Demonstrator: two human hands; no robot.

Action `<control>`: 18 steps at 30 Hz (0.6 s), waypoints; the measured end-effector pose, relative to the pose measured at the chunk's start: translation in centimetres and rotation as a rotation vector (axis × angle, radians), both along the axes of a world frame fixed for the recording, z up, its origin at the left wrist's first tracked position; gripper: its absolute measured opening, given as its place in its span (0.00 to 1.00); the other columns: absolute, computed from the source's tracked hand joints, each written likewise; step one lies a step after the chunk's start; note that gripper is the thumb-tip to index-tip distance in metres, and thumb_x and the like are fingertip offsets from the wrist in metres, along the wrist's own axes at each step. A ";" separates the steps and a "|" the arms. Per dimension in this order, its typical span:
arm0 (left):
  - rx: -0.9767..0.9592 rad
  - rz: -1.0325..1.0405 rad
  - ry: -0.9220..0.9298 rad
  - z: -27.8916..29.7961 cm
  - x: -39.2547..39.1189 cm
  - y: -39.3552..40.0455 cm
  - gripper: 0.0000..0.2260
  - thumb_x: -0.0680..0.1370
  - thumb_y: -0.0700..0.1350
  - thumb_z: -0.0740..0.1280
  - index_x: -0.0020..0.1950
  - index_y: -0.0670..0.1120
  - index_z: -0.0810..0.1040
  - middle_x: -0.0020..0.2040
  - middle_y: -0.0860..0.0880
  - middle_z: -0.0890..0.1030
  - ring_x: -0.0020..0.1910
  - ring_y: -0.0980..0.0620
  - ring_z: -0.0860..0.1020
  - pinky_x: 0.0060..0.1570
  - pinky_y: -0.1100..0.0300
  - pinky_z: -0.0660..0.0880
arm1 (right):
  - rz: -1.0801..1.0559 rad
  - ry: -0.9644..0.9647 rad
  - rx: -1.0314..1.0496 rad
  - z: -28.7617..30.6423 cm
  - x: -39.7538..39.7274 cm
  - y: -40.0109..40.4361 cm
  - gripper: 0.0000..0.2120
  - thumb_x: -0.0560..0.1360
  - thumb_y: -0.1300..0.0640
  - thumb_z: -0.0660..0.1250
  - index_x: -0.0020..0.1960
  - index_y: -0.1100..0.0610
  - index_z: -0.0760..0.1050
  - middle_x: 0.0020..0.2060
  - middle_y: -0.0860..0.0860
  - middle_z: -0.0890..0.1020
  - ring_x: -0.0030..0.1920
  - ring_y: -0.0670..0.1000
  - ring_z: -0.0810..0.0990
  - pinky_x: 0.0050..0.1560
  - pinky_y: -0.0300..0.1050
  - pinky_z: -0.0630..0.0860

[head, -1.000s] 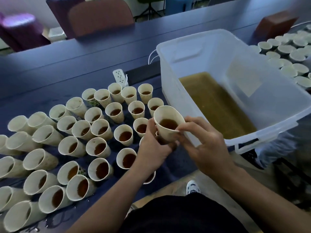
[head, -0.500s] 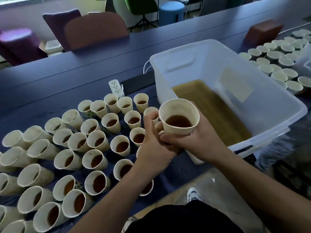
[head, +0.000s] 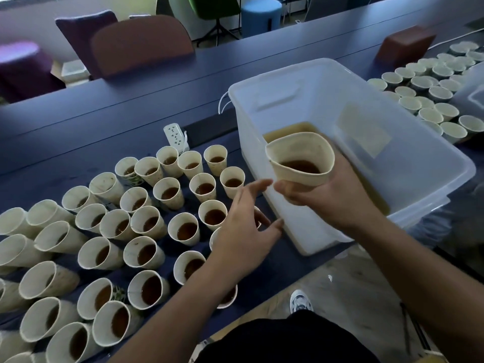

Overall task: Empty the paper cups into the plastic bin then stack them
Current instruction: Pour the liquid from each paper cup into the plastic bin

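Your right hand (head: 327, 203) grips a soft, squeezed paper cup (head: 301, 161) of brown liquid over the translucent plastic bin (head: 392, 153), not yet tipped. Your left hand (head: 243, 226) hovers beside it, fingers spread, holding nothing. Under and left of it, dozens of full cups (head: 146, 252) remain; no stack shows.

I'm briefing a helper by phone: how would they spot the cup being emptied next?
Find the big white plastic bin holding brown liquid. At its near-left wall the right hand grips one paper cup. It alone is lifted off the table, its rim squeezed out of round.
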State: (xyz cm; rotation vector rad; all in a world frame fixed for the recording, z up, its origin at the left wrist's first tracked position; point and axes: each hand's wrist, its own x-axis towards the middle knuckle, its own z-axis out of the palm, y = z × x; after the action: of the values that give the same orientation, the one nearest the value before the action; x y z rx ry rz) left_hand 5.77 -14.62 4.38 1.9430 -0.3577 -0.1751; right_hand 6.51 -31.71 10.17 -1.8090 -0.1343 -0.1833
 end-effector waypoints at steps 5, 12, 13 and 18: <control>0.188 -0.118 -0.140 -0.1 0.0 -0.4 0.28 0.78 0.45 0.69 0.76 0.56 0.66 0.76 0.60 0.62 0.50 0.58 0.75 0.52 0.63 0.76 | -0.082 0.021 -0.389 0.4 1.9 -3.4 0.25 0.67 0.56 0.80 0.58 0.49 0.72 0.48 0.40 0.78 0.49 0.38 0.78 0.43 0.28 0.72; 0.356 -0.241 -0.174 -0.2 -0.1 -1.4 0.33 0.80 0.45 0.67 0.81 0.60 0.57 0.80 0.66 0.51 0.67 0.56 0.72 0.61 0.58 0.75 | -0.059 0.201 -0.699 -1.5 5.6 -9.3 0.30 0.68 0.51 0.80 0.62 0.45 0.66 0.53 0.46 0.76 0.51 0.48 0.76 0.42 0.37 0.71; 0.379 -0.254 -0.182 -0.2 -0.2 -1.5 0.33 0.80 0.46 0.66 0.81 0.60 0.56 0.80 0.66 0.50 0.67 0.57 0.71 0.58 0.63 0.73 | -0.051 0.226 -0.742 -1.8 6.0 -9.9 0.30 0.68 0.51 0.80 0.62 0.45 0.65 0.53 0.46 0.76 0.51 0.49 0.76 0.41 0.36 0.69; 0.415 -0.292 -0.172 -0.4 -0.4 -1.9 0.32 0.80 0.47 0.65 0.81 0.59 0.56 0.80 0.67 0.50 0.65 0.61 0.69 0.53 0.68 0.67 | -0.029 0.338 -0.900 -2.9 7.0 -11.6 0.28 0.68 0.52 0.80 0.60 0.47 0.66 0.51 0.48 0.76 0.50 0.53 0.76 0.41 0.42 0.68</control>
State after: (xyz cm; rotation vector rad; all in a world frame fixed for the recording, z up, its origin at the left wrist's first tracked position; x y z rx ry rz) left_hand 5.34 -16.55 4.03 2.3136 -0.7699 -0.2910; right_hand 13.47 -43.30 7.30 -2.7058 0.0686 0.2048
